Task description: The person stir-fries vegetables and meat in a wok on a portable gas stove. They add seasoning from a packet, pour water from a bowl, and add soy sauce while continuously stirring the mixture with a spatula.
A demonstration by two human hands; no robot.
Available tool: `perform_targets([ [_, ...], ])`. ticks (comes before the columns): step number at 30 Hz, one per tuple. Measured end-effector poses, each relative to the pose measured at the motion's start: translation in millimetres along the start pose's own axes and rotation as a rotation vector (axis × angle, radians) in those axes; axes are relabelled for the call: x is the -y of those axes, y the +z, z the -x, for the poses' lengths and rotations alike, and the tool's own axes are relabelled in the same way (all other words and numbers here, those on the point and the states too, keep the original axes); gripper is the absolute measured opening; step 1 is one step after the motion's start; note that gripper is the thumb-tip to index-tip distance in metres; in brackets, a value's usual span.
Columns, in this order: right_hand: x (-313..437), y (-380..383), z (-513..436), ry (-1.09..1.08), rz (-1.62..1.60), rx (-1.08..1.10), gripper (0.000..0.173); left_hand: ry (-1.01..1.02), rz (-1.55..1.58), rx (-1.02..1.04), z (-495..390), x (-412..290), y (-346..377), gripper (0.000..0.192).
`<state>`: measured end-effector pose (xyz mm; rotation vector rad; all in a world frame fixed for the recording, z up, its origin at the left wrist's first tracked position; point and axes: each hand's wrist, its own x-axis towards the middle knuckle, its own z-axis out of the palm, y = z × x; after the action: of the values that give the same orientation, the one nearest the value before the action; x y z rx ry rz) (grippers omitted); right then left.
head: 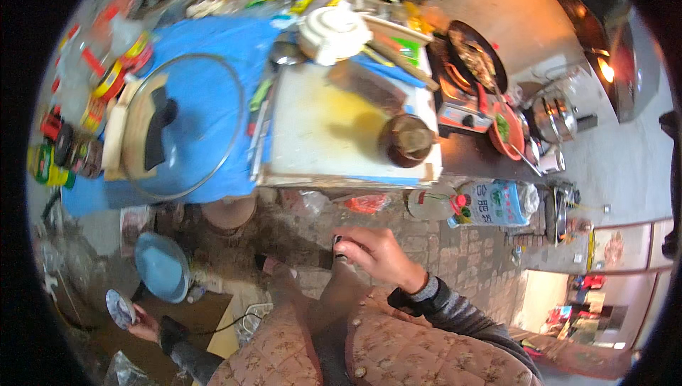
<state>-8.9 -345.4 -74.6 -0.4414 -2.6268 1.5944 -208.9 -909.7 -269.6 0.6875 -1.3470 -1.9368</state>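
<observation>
At the lower left, my left hand (144, 323) grips a small patterned bowl (121, 309) by its side. The bowl is tilted, and its inside looks bluish white. Close by on the floor side is a light blue plastic basin (162, 267). My right hand (379, 258) hangs before my body over the brick floor (426, 247), its fingers curled in with the thumb against them. Dark spots show at its fingertips; I see no object in it. A white cutting board (319, 135) lies on the counter ahead, bearing a brown jar (407, 141) and a blurred dark cleaver-like blade (367, 87).
A glass lid (213, 135) lies on blue sheeting (213, 39) at left, near several bottles and jars. A frying pan (477, 58) with food sits on a portable stove (463, 114). Beside it are a red bowl (506, 133) of greens and a steel pot (554, 117).
</observation>
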Motion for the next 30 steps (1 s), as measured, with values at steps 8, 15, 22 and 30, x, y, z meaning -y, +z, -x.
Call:
perform_targets([
  [8,-72.5,-169.8,73.4,0.087,-0.237,-0.425,0.019,-0.28,0.029,0.391,105.1,-55.2,92.4,0.065],
  [15,-145.0,-307.1,73.4,0.106,-0.132,-0.634,0.027,-0.35,0.039,0.702,234.6,-115.1,227.1,0.062],
  [22,-207.6,-427.5,-4.6,-0.05,0.334,-0.945,0.024,-0.651,0.074,0.887,378.4,-139.6,377.8,0.05],
  [30,-282.9,-492.6,-79.7,0.13,0.874,-0.744,0.063,-0.801,-0.019,1.122,535.2,-134.8,499.0,0.046],
])
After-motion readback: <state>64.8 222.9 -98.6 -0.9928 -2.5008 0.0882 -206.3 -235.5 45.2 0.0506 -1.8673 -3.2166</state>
